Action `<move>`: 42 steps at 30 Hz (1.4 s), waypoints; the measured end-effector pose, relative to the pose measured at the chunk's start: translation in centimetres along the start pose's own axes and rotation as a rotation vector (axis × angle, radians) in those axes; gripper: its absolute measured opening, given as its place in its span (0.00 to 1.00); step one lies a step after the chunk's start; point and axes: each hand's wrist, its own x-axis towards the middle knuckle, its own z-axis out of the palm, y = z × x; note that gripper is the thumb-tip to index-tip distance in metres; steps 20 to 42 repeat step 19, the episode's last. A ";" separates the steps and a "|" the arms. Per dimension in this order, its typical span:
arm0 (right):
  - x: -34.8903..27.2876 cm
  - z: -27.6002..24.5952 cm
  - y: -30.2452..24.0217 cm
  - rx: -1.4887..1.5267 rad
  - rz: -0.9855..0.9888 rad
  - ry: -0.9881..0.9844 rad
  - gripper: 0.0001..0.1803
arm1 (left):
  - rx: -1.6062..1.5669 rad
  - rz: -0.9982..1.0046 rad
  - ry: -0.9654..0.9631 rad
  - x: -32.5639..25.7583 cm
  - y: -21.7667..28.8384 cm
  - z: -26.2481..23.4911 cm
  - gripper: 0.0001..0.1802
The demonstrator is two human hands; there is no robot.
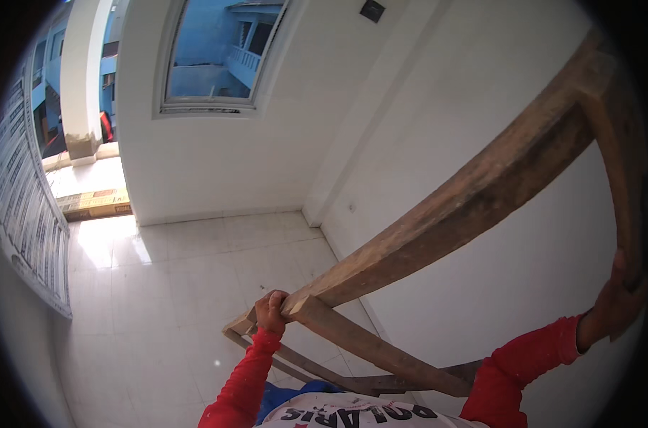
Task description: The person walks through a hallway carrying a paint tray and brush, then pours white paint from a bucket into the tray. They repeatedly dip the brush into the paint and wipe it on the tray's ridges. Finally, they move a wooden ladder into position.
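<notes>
A large wooden frame (452, 207) of thick, worn brown beams slants from low centre to the upper right, close in front of me. My left hand (270, 310) is closed around it near the lower end of the long beam, where a crosspiece (381, 346) joins. Far over at the right edge, my right hand (615, 303) grips a side beam (619, 178) that comes down from the upper corner. Dark shading at the picture's rim hides some of those fingers. More of the frame's beams pass low in front of my body, partly hidden by my shirt.
White walls stand ahead and to the right, with a window (213, 107) in the far one. At left, a door (35, 214) in printed wrapping stands open beside a bright doorway. Flat cardboard boxes (99, 203) lie at the threshold. Pale glossy tiles (145, 307) cover the floor.
</notes>
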 end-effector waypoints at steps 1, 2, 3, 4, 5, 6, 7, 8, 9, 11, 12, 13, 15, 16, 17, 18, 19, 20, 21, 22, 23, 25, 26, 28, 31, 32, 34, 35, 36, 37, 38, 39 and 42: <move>2.0 -2.3 -0.2 0.057 0.057 0.000 0.46 | -0.073 0.006 0.052 0.5 -0.3 -0.8 0.31; 1.3 -1.6 -2.3 0.175 0.074 0.044 0.43 | -0.109 0.010 0.108 1.1 -1.7 -1.9 0.31; 0.7 -1.4 -3.8 0.249 0.075 0.025 0.43 | -0.150 -0.004 0.138 1.2 -3.4 -2.3 0.32; -0.4 -0.2 -4.7 0.378 0.082 -0.001 0.42 | -0.154 -0.007 0.187 1.3 -5.5 -3.8 0.33; -0.2 -1.0 -4.4 0.424 0.089 -0.111 0.42 | -0.156 -0.051 0.155 1.3 -5.0 -3.3 0.32; 0.6 -2.1 -3.9 0.457 0.087 -0.222 0.43 | -0.169 -0.098 0.115 1.2 -3.7 -2.5 0.32; 1.4 -3.2 -3.7 0.508 0.096 -0.333 0.43 | -0.202 -0.098 0.086 1.3 -3.9 -2.1 0.30; 2.4 -3.3 -3.2 0.606 0.102 -0.430 0.44 | -0.218 -0.093 0.085 1.4 -4.2 -2.2 0.29; 4.3 -3.7 -2.0 0.687 0.107 -0.539 0.45 | -0.239 -0.097 0.066 1.5 -4.4 -1.8 0.28; 7.8 -1.7 -1.3 0.875 0.178 -0.651 0.47 | -0.272 -0.103 0.098 2.1 -4.3 -2.9 0.28; 10.9 -1.2 -0.9 0.895 0.230 -0.672 0.48 | -0.315 -0.120 0.076 2.4 -4.1 -2.1 0.28; 13.9 -0.1 0.1 0.869 0.242 -0.618 0.45 | -0.412 -0.151 0.042 2.7 -3.5 -1.0 0.28; 19.0 2.9 3.1 0.922 0.279 -0.529 0.42 | -0.580 -0.219 -0.009 3.0 -2.4 0.4 0.29; 20.9 4.4 4.1 0.996 0.295 -0.505 0.40 | -0.364 -0.122 -0.057 3.5 -2.2 1.1 0.29; 22.6 3.7 2.6 1.127 0.350 -0.566 0.54 | -0.131 -0.035 -0.079 3.7 -2.2 1.2 0.29; 24.7 2.1 1.4 1.251 0.408 -0.632 0.73 | -0.089 -0.003 -0.115 4.0 -1.8 2.1 0.29; 25.6 1.5 0.4 1.319 0.484 -0.498 0.48 | -0.063 0.016 -0.163 3.8 -0.7 3.9 0.28; 25.6 1.5 0.4 1.319 0.484 -0.498 0.48 | -0.063 0.016 -0.163 3.8 -0.7 3.9 0.28; 25.6 1.5 0.4 1.319 0.484 -0.498 0.48 | -0.063 0.016 -0.163 3.8 -0.7 3.9 0.28; 25.6 1.5 0.4 1.319 0.484 -0.498 0.48 | -0.063 0.016 -0.163 3.8 -0.7 3.9 0.28; 25.6 1.5 0.4 1.319 0.484 -0.498 0.48 | -0.063 0.016 -0.163 3.8 -0.7 3.9 0.28; 25.6 1.5 0.4 1.319 0.484 -0.498 0.48 | -0.063 0.016 -0.163 3.8 -0.7 3.9 0.28; 25.6 1.5 0.4 1.319 0.484 -0.498 0.48 | -0.063 0.016 -0.163 3.8 -0.7 3.9 0.28; 25.6 1.5 0.4 1.319 0.484 -0.498 0.48 | -0.063 0.016 -0.163 3.8 -0.7 3.9 0.28; 25.6 1.5 0.4 1.319 0.484 -0.498 0.48 | -0.063 0.016 -0.163 3.8 -0.7 3.9 0.28; 25.6 1.5 0.4 1.319 0.484 -0.498 0.48 | -0.063 0.016 -0.163 3.8 -0.7 3.9 0.28; 25.6 1.5 0.4 1.319 0.484 -0.498 0.48 | -0.063 0.016 -0.163 3.8 -0.7 3.9 0.28; 25.6 1.5 0.4 1.319 0.484 -0.498 0.48 | -0.063 0.016 -0.163 3.8 -0.7 3.9 0.28; 25.6 1.5 0.4 1.319 0.484 -0.498 0.48 | -0.063 0.016 -0.163 3.8 -0.7 3.9 0.28; 25.6 1.5 0.4 1.319 0.484 -0.498 0.48 | -0.063 0.016 -0.163 3.8 -0.7 3.9 0.28; 25.6 1.5 0.4 1.319 0.484 -0.498 0.48 | -0.063 0.016 -0.163 3.8 -0.7 3.9 0.28; 25.6 1.5 0.4 1.319 0.484 -0.498 0.48 | -0.063 0.016 -0.163 3.8 -0.7 3.9 0.28; 25.6 1.5 0.4 1.319 0.484 -0.498 0.48 | -0.063 0.016 -0.163 3.8 -0.7 3.9 0.28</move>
